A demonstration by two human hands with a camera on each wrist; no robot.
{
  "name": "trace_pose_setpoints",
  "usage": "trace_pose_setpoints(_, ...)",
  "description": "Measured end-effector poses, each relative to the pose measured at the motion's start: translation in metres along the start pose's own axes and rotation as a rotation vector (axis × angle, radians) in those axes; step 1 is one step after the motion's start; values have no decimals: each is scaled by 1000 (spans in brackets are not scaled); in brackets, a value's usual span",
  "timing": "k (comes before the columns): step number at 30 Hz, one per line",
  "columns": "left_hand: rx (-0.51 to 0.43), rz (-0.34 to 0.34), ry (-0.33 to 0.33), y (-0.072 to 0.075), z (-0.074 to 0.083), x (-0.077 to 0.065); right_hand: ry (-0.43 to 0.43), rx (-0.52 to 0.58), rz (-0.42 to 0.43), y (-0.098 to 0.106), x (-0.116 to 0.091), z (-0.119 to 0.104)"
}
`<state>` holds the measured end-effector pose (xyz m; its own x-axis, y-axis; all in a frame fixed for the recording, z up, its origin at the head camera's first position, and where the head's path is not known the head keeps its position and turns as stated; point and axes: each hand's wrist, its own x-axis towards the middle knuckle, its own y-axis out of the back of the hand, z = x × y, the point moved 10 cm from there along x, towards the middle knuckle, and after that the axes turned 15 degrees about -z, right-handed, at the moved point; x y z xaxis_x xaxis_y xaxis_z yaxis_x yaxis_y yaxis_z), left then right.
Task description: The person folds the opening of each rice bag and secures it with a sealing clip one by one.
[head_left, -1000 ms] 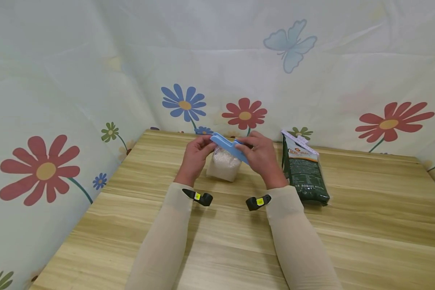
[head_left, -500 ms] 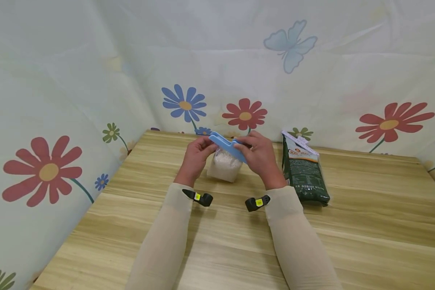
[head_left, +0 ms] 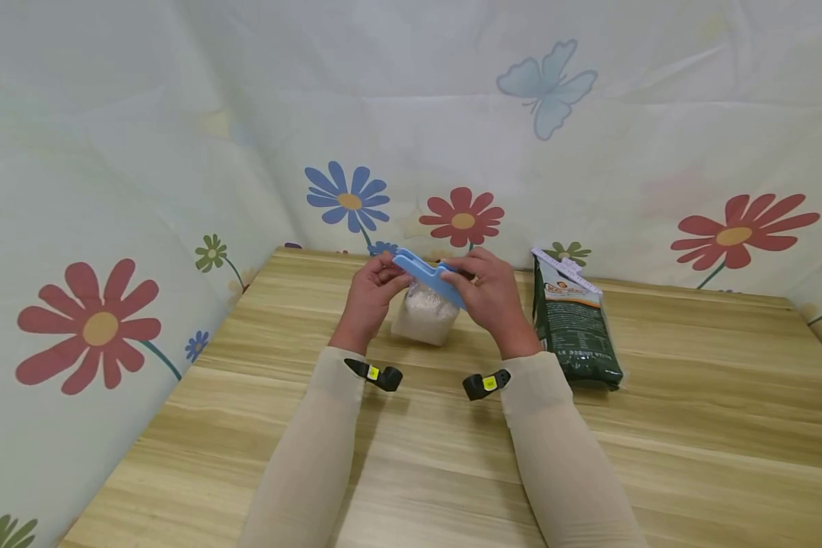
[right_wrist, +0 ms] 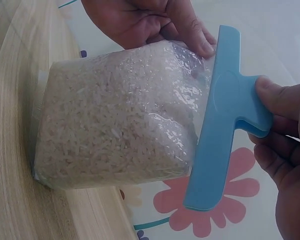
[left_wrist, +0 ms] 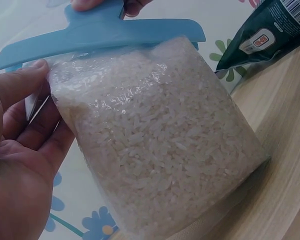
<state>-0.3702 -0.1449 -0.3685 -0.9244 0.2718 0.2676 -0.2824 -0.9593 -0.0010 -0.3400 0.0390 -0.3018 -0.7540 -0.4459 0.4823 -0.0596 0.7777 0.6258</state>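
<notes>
A clear plastic bag of white rice stands on the wooden table between both hands. My left hand pinches the bag's upper left corner between thumb and fingers; in the left wrist view the thumb lies over the film just below the clip. A long light-blue bag clip lies across the top of the bag, slanting down to the right in the head view. With thumb and fingers my right hand squeezes the clip's handles, plainly seen in the right wrist view. The bag's top edge is hidden behind the clip.
To the right lies a dark green printed pouch, its top held by a white bag clip. Behind the wooden table hangs a pale curtain with flowers and a butterfly. Each sleeve cuff carries a black wrist camera.
The blue clip has shifted slightly to the left over the bag's top, and the left fingers have moved a little at the corner. The green pouch stays put.
</notes>
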Motion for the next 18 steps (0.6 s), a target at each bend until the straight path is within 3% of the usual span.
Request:
trace_pose_setpoints(12,20,23,33,2,2,-2,-12,-26,-29,-2,1,-1)
trace_pose_setpoints(18,15,34,51,3,1,-3,-16,-53,-85,-9,3,-1)
